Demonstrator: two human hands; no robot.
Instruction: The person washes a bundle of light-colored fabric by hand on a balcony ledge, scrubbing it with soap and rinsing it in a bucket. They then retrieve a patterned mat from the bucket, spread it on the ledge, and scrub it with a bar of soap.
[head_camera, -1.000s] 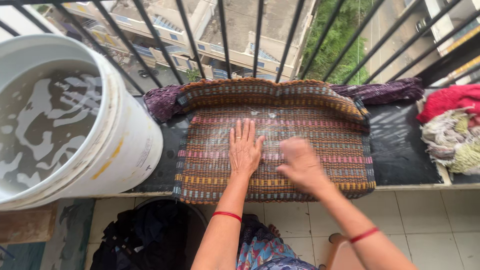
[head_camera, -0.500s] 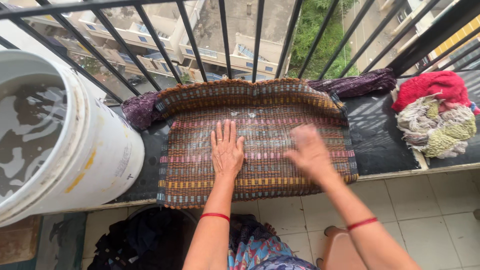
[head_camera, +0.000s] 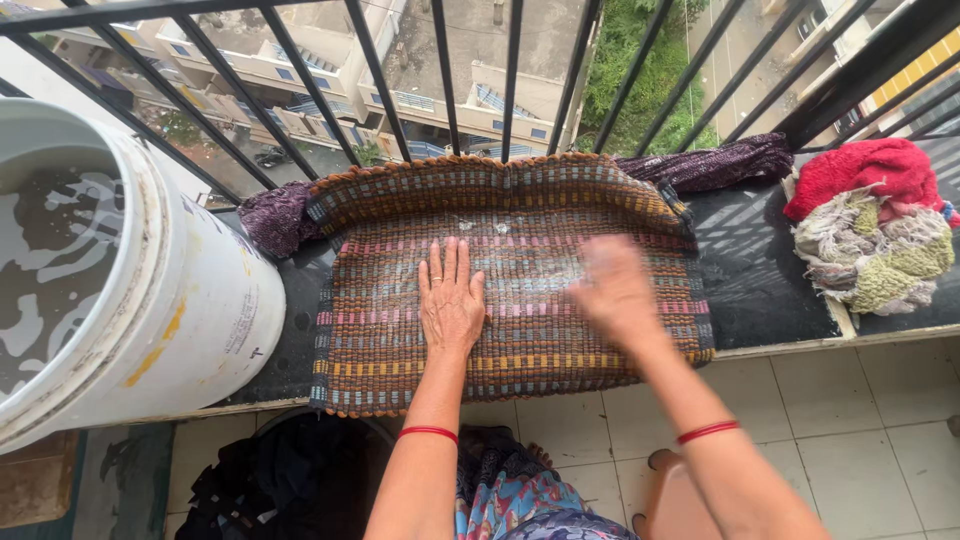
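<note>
Balcony ledge (head_camera: 760, 290), striped mat (head_camera: 520, 330) overhanging edge, left hand (head_camera: 452, 300) flat, bucket (head_camera: 190, 300) beside

From my remote position I identify one container with labelling. The white plastic bucket (head_camera: 150, 300) stands at the left end of the dark ledge (head_camera: 760, 270), just beside the woven mat (head_camera: 510, 280). It is round, tilted in my view, and holds soapy water. On its outer wall, facing the mat, I see a small printed label (head_camera: 243, 335): a rectangular block of dark print on the white plastic. Below it I note yellow marks (head_camera: 160, 345), worn and patchy. I see no signs or screens.
</note>
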